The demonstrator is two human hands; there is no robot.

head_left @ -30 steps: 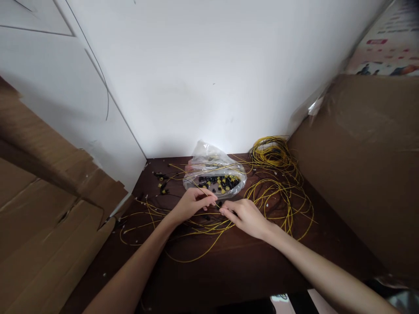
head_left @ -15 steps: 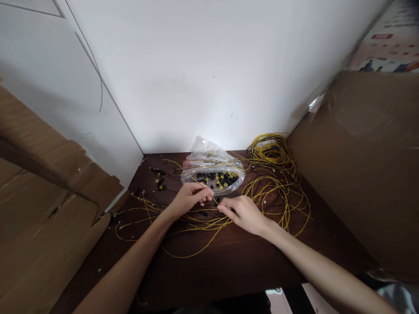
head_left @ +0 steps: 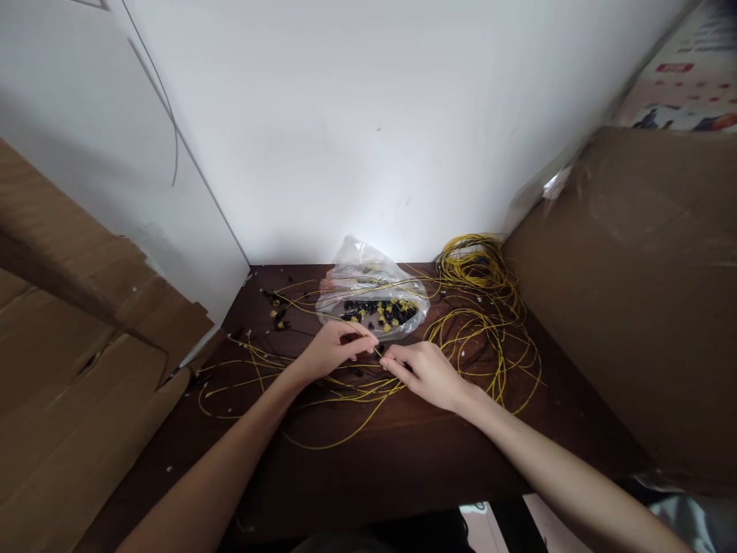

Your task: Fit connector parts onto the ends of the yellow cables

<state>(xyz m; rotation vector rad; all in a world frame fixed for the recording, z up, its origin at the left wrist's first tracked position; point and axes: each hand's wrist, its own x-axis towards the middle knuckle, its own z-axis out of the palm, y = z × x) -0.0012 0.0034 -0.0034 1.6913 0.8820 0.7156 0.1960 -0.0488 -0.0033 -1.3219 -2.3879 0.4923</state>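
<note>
A thin yellow wire (head_left: 378, 353) spans the short gap between my two hands, over the table. My left hand (head_left: 334, 351) is closed, pinching it between thumb and fingers, and its other stretch runs off to the back left. The fingertips of my right hand (head_left: 429, 374) are pinched where the wire meets them; whether a small part is also in that grip is hidden. Just behind the hands lies a clear plastic bag (head_left: 368, 265), its mouth facing me, with many small black and yellow connectors (head_left: 394, 311) in it.
Loose yellow wires (head_left: 339, 444) cross the dark brown table (head_left: 397, 476). Coiled yellow wire (head_left: 469, 261) sits at the back right. Several black connector pieces (head_left: 279, 315) lie at the left. Cardboard (head_left: 86, 346) stands on the left, a large carton (head_left: 622, 284) on the right, a white wall (head_left: 368, 153) behind.
My left fingertips have come slightly nearer to the right ones along the wire. The wire's trailing stretch at the back left has shifted leftward. The view has moved a little.
</note>
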